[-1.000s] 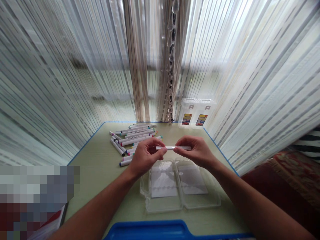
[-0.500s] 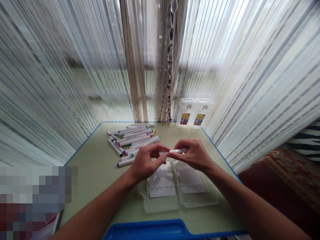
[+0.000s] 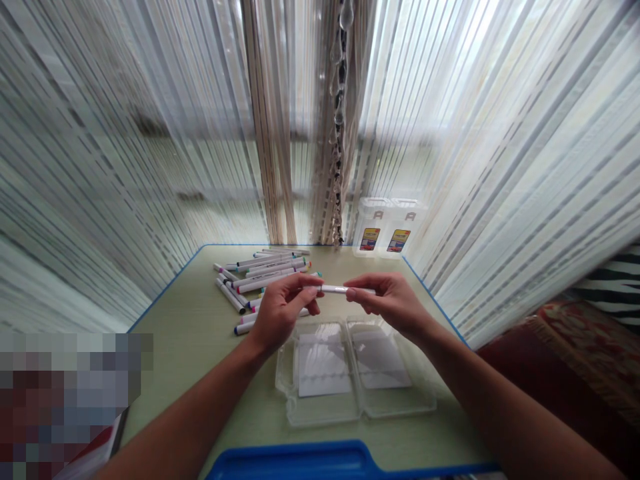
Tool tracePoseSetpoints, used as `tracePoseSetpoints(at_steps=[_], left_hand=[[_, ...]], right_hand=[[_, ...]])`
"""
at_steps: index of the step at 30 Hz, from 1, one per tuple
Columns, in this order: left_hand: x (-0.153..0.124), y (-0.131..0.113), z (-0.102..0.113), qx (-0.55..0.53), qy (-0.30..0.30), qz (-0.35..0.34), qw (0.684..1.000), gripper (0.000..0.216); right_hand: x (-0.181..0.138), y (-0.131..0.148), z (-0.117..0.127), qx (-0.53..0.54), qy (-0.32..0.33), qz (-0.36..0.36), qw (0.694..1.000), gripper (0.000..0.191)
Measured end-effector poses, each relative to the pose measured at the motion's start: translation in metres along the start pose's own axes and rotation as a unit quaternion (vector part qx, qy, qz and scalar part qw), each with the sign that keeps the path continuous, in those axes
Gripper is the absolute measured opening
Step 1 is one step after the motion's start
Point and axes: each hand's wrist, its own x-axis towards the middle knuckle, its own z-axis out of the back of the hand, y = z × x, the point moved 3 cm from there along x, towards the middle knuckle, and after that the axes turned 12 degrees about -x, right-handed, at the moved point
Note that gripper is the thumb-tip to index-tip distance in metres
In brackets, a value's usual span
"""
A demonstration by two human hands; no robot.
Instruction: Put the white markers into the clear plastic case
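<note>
A white marker [image 3: 334, 289] lies level between my hands, above the table. My left hand [image 3: 283, 307] pinches its left end, and the fingertips cover that end. Closed round the right end is my right hand [image 3: 385, 293]. Beneath them an open clear plastic case [image 3: 325, 410] lies flat, its two halves side by side, with a white sheet [image 3: 325, 367] in the left half and another white sheet [image 3: 383, 363] in the right. Beyond my left hand is a loose pile of white markers [image 3: 270, 270] with coloured ends, partly hidden by that hand.
Two clear plastic cases [image 3: 385, 227] with yellow labels stand upright at the table's back right corner. A blue tray [image 3: 295, 460] runs along the front edge of the pale green table [image 3: 170, 353]. String curtains [image 3: 150, 133] hang behind and at both sides.
Both hands have risen slightly, away from the open case. My left hand has shifted left along the marker, so more of its white barrel shows between the hands.
</note>
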Motion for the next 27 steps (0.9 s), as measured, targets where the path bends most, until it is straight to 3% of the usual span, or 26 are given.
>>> tracePoseSetpoints(at_steps=[12, 27], left_hand=[[0.0063, 0.0046, 0.0103, -0.105, -0.048, 0.019, 0.993, 0.020], [0.0069, 0.0026, 0.0099, -0.165, -0.052, 0.022, 0.985, 0.024]], right_hand=[[0.0019, -0.0046, 0.0025, 0.128, -0.015, 0.016, 0.992, 0.031], [0.0007, -0.0010, 0.0023, 0.279, 0.038, 0.000, 0.959, 0.029]])
